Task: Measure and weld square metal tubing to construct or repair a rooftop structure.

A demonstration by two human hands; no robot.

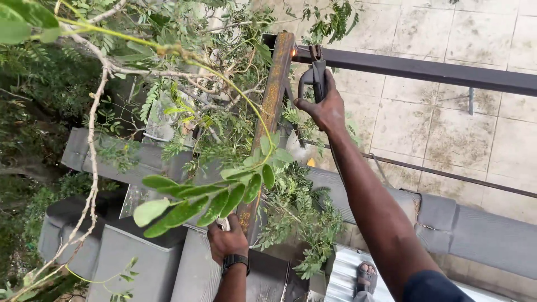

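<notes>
While the rusty steel post stood upright among leafy branches, stiff and judged heavy, its near end was gripped by the left hand, and the welding holder was clasped in the right hand, fingers wrapped tight.

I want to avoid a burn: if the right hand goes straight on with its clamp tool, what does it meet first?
Probably the dark steel bar at its glowing joint with the rusty post; the right hand holds the welding clamp just below it. Depth is uncertain.
</notes>
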